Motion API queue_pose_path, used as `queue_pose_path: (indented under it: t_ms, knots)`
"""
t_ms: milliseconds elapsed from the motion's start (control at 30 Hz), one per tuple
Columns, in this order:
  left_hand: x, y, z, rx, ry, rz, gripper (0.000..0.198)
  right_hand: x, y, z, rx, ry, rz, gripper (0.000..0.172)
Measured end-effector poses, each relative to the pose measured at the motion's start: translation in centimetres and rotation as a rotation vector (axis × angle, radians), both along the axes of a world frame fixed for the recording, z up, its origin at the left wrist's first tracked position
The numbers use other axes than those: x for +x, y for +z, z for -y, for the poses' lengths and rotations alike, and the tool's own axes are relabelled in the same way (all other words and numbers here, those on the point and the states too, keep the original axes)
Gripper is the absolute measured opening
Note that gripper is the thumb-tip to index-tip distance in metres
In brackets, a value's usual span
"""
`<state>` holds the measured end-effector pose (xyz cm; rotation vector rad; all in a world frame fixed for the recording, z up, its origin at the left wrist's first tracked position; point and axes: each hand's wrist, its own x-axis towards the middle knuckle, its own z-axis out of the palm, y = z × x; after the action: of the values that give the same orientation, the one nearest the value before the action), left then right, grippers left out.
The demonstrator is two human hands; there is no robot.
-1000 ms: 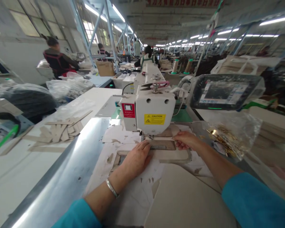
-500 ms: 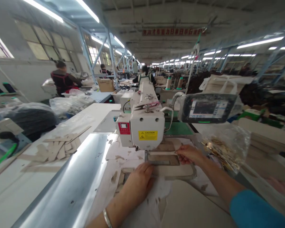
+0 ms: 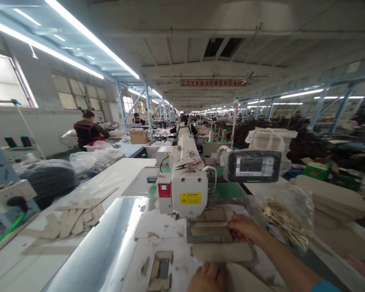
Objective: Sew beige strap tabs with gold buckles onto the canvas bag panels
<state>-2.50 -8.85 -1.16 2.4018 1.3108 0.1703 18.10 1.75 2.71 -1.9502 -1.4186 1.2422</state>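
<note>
My right hand (image 3: 245, 228) is at the right end of the metal clamp frame (image 3: 188, 232) under the sewing machine head (image 3: 189, 192). Its thumb and fingers are pinched on the end of a narrow beige strip (image 3: 211, 223) lying across the frame. Beige material (image 3: 222, 252) extends in front of the frame. My left hand (image 3: 207, 279) is at the bottom edge, fingers lowered toward the white sheet and partly cut off by the picture. It lies beside a beige panel (image 3: 246, 278); nothing shows in its fingers.
A control screen (image 3: 254, 166) stands right of the machine. Below it lies a clear bag of gold-coloured metal parts (image 3: 284, 217). Beige strips (image 3: 76, 219) lie on the left table, beside a shiny metal plate (image 3: 106, 239). Beige panels (image 3: 331, 198) are stacked far right. Co-workers sit farther back.
My left hand has left the front of the clamp frame and come back toward me, beside the beige panel. My right hand stays at the strip. The camera has tilted up.
</note>
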Motion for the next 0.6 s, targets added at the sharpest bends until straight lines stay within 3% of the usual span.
queue_pose_path:
  t_ms: [67, 133, 200, 367, 500, 600]
  knots:
    - [0.4, 2.3, 0.8, -0.06, -0.011, -0.059, 0.034, -0.1, 0.5, 0.0, 0.05, 0.003, 0.03, 0.015]
    - [0.5, 4.6, 1.4, -0.054, -0.043, -0.028, 0.062, 0.1, 1.0, -0.2, 0.115, 0.013, 0.067, 0.017]
    - [0.4, 6.0, 1.7, -0.012, -0.051, 0.026, 0.065, 0.6, 1.1, -0.5, 0.18, 0.032, 0.11, 0.016]
    - [0.7, 6.5, 1.4, 0.013, -0.128, 0.01, 0.056, 2.8, 1.5, -1.0, 0.273, 0.036, 0.252, 0.011]
    - [1.5, 6.7, 1.2, -0.006, -0.171, 0.046, 0.033, 5.6, 3.1, -0.1, 0.371, -0.02, 0.342, 0.009]
    - [1.9, 6.6, 0.9, -0.058, -0.123, 0.085, 0.047, 7.6, 4.2, 1.5, 0.404, -0.024, 0.279, 0.011]
